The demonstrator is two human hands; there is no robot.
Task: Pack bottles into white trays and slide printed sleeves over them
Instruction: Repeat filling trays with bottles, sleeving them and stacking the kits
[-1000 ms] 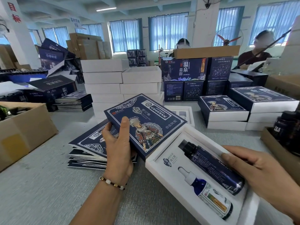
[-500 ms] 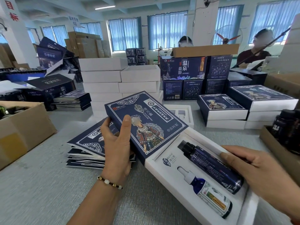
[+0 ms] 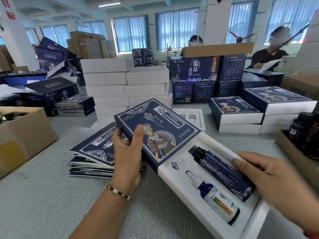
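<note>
Printed sleeve: matt navy card. White tray: smooth matt white board. Tall bottle: glossy dark blue, apparently glass or plastic. Dropper bottle: glossy blue with a paper label. Table: grey, finely textured surface. Carton: plain brown cardboard.

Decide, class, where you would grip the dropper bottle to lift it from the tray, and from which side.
Grip the dropper bottle across its labelled body, from straight above. It lies flat in a tray recess, so only its upper side is exposed, and its white dropper top looks too narrow to hold.
</note>
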